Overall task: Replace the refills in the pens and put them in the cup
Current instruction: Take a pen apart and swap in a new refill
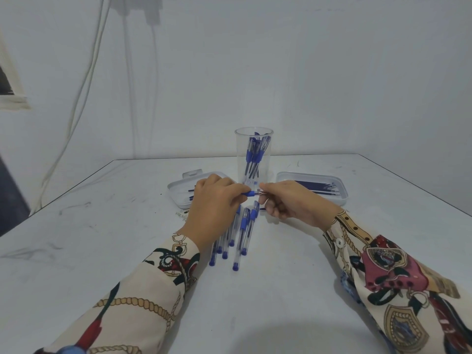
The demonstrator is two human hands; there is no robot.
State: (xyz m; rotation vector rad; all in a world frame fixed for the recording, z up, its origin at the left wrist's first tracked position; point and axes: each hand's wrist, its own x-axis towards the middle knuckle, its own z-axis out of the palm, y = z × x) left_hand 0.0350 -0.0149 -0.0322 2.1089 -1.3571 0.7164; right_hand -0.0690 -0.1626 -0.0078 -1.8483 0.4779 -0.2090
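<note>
Right now one pen [251,193] is held up in the air, just in front of the cup [254,155], and it is gripped from both sides. Its blue grip end is pinched by the left hand [217,200], and the clear end is pinched by the right hand [288,200]. Both hands are curled tight around the pen, not spread wide. It is held this way, most likely, so that the two parts can be twisted or pulled apart, or pushed back together. Which one it is cannot be told.

More pens [236,233] are laid side by side on the table [281,290], close to the hands and partly under the left wrist. They seem to be kept there so the next one can be picked up fast.

Some blue pens are already stood up inside the clear cup, so part of the job looks done.

A white tray [343,198] is placed to the right of the cup, with thin dark refills [316,186] laid in it. Another white tray [175,194] is placed to the left, partly hidden by the left hand, with a few thin sticks in it. Old and new refills are likely kept apart this way, but which tray is which cannot be told.
</note>
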